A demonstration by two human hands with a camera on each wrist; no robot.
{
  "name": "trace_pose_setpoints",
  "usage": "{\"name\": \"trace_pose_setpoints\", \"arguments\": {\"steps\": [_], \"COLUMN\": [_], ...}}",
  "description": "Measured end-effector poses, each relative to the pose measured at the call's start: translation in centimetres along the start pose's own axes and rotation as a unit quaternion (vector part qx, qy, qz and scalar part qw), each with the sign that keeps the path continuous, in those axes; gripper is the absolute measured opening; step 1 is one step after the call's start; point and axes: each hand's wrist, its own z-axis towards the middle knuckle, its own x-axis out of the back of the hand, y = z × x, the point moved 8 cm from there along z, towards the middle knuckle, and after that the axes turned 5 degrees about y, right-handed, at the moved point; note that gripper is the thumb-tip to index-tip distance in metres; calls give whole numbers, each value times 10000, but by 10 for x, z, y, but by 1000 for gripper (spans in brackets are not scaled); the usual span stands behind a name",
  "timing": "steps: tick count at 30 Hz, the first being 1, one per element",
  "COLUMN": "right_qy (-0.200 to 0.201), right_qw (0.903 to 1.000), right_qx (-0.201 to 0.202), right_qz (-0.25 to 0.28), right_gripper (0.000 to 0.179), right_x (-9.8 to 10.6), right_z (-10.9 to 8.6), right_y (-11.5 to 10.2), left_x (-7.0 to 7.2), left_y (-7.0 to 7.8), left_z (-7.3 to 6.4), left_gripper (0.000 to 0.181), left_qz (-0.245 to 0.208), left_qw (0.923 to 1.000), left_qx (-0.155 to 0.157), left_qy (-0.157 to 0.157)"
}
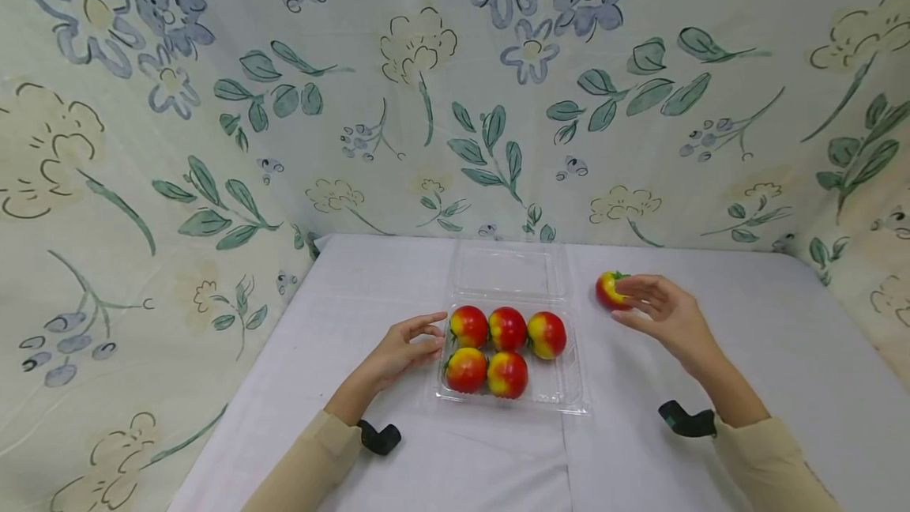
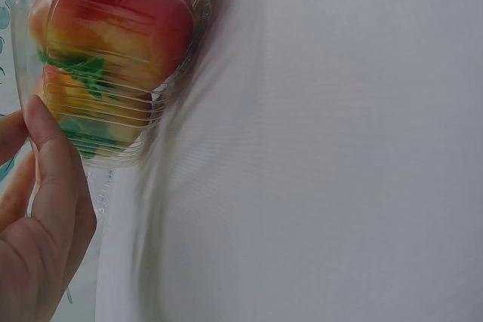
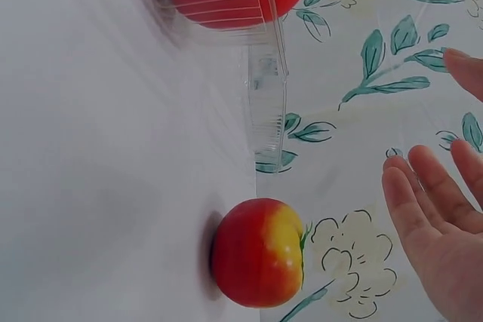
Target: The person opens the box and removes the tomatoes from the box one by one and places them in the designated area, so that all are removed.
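A clear plastic clamshell box (image 1: 547,393) lies with its lid (image 1: 508,271) folded back, away from me. Several red and yellow tomatoes (image 1: 508,374) with green leafy tops sit inside in two rows; the near right spot shows bare plastic. My left hand (image 1: 401,350) is at the box's left side, its index finger and thumb touching the rim (image 2: 24,73) and the other fingers relaxed. To the right of the box, one loose tomato (image 3: 258,253) rests on the cloth. My right hand (image 1: 664,314) hovers beside it with fingers spread and partly covers it in the head view.
A white cloth (image 1: 377,283) covers the table. Behind and to both sides hangs a floral curtain (image 1: 498,101). Black straps with mounts (image 1: 686,419) sit at both wrists, below beige sleeves (image 1: 764,457).
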Motion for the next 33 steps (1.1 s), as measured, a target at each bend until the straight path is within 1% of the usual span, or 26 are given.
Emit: {"name": "trace_pose_setpoints", "arguments": {"steps": [9,15,20,26,33], "right_qy": [-152,-325,-447,-595,-718], "right_qw": [9999,9991,9985,9976,9967], "right_qx": [-1,-45,-58,19,-13], "right_qz": [81,271,311,354,391], "right_gripper": [52,51,49,48,48], "right_x": [-8,-14,-22,-28,-39], "right_z": [-3,-5,-8,-11,-15], "right_y": [-4,-5,-7,-13,-19], "left_x": [0,1,1,0,0], "left_y": [0,-2,-4,-2,-2], "left_z": [1,3,4,3,2], "left_gripper": [53,52,52,52,52], "left_qz": [-34,-53,-82,-88,-87], "left_qw": [10000,10000,10000,9999,9999], "left_qx": [-21,-40,-28,-50,-55], "left_qy": [-20,-14,-12,-12,-19]}}
